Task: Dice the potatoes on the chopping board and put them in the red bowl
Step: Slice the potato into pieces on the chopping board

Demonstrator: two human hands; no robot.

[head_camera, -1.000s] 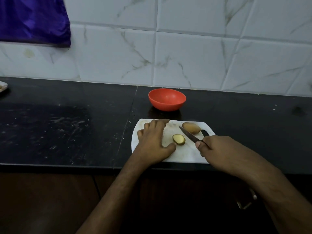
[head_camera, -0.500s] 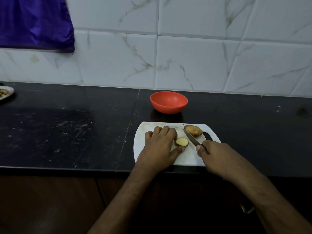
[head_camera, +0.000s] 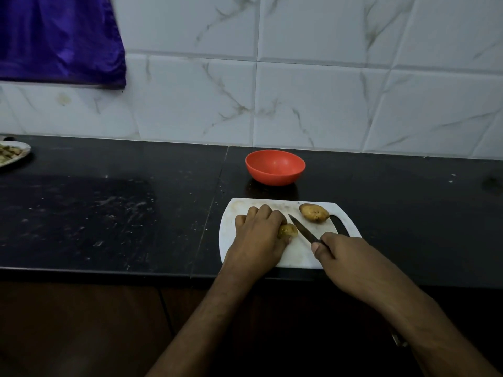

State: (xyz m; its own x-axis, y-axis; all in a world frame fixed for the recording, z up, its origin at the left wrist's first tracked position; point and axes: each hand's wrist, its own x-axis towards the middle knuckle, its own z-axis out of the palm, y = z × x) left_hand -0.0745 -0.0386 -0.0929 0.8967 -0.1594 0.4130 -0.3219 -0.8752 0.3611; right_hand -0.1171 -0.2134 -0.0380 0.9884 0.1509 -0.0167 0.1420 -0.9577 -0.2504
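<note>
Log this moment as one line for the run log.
left hand: holds potato piece on chopping board | right hand: grips knife | whole potato: uncut | red bowl: no potato

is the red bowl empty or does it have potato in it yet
Empty: the red bowl shows only its bare red inside, with no potato pieces in it.

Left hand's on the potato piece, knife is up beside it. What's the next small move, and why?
Probably bring the knife down through the potato piece, just clear of the left hand. That hand grips the piece on the board, the right hand holds the blade beside it, and the bowl shows no dice.
</note>
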